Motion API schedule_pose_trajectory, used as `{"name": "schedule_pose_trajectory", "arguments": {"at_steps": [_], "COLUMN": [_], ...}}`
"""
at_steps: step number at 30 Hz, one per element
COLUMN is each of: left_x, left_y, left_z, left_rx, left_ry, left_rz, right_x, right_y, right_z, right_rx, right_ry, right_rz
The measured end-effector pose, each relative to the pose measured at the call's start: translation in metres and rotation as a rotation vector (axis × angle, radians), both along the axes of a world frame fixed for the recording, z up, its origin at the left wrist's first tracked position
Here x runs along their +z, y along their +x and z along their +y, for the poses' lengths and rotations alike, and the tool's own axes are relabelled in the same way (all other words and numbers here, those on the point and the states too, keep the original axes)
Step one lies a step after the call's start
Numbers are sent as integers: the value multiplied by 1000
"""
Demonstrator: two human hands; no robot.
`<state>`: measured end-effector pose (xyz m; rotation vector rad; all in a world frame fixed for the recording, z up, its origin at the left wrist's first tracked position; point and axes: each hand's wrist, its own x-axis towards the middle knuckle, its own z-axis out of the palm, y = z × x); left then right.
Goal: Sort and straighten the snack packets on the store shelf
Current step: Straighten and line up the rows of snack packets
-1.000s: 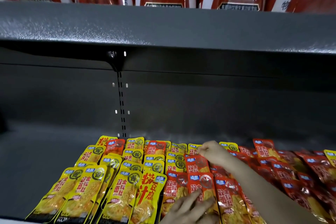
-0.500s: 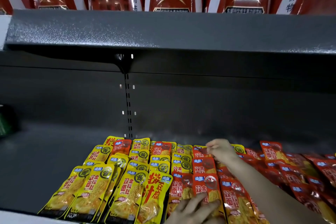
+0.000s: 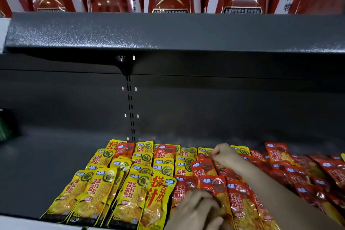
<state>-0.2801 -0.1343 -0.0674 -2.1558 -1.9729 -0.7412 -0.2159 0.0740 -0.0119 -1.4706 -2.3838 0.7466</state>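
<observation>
A: Status?
B: Mid-sort: yellow packets (image 3: 130, 192) sit lower left on the shelf (image 3: 46, 164), red packets (image 3: 240, 203) lower right, colours mixed in the back rows. Your right hand (image 3: 225, 157) pinches a red top edge, centre. Your left hand (image 3: 196, 211) lies flat on a front red one, bottom centre.
A: Next?
B: Probably draw that red one rightward. The left wrist is cut off and the far-right packets are blurred.

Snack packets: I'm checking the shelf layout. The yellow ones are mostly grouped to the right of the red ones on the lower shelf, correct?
Not quite. The head view shows the yellow packets mostly grouped to the left of the red packets on the lower shelf, not to the right.
</observation>
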Motion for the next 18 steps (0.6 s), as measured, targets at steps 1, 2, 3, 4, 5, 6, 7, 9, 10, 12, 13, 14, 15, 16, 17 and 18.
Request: {"name": "schedule_pose_trajectory", "arguments": {"at_steps": [1,2,3,4,5,6,7,9,10,12,13,14,15,16,17,18], "left_x": [5,13,19,22,28,33,34,27,18,8,3,-1,-1,-2,-4,-6], "left_y": [2,3,3,3,6,8,11,17,17,20,20,19,18,17,16,15], "left_z": [2,6,12,17,20,23,27,35,37,41,45,48,48,49,51,52], "left_rx": [48,110,161,208,257,292,319,394,446,433,413,388,379,382,386,383], "left_ry": [17,64,15,-64,-117,-157,-193,-225,-237,-165,-103,-71,-37,-11,16,32], "left_rz": [-46,-61,-115,-164,-197,-178,-179,-141,-119,-115,-78,-75,-44,-26,-14,0], "right_x": [1,2,3,4,4,5,6,6,5,4,3,3,2,1,1,0], "right_y": [0,-1,-1,-2,-3,-5,-6,-8,-9,-11,-12,-13,-15,-16,-17,-19], "right_z": [0,-1,-1,0,0,0,0,1,2,5,7,9,11,13,16,19], "right_rx": [-11,-28,-47,-63,-74,-78,-75,-54,-44,-24,-16,-10,-10,-13,-19,-27], "right_ry": [23,53,81,99,109,111,109,96,88,82,80,75,68,61,50,37], "right_rz": [-14,-25,-30,-28,-23,-25,-37,-60,-64,-68,-71,-71,-64,-54,-44,-36]}}
